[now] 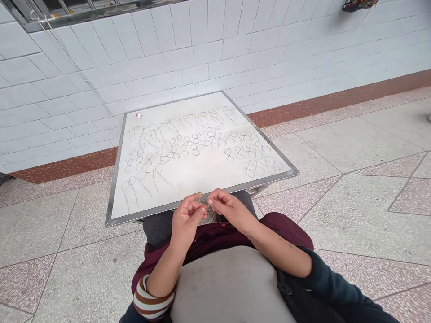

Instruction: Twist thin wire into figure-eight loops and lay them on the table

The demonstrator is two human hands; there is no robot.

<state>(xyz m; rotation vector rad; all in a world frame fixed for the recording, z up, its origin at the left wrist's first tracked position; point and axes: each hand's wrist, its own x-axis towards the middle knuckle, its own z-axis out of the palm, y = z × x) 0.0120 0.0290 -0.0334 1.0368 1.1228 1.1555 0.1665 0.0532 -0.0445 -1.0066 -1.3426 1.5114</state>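
Just in front of the table's near edge, a thin looped wire [204,197] is pinched between both my hands. My left hand [186,214] has its thumb and fingers closed on one side of the wire. From the other side, the fingertips of my right hand [226,206] grip it. On the white, metal-edged tabletop [198,176] lie several wire pieces bent into figure eights [230,155], spread over the middle and right. Other wires, single loops with long tails [154,177], lie along the back and at the near left.
A small red and white object [138,116] sits at the table's back left corner. Behind the table stands a white tiled wall [151,67] with a barred window [84,9]. The floor [377,197] is speckled stone. A dark basket [358,4] hangs at the upper right.
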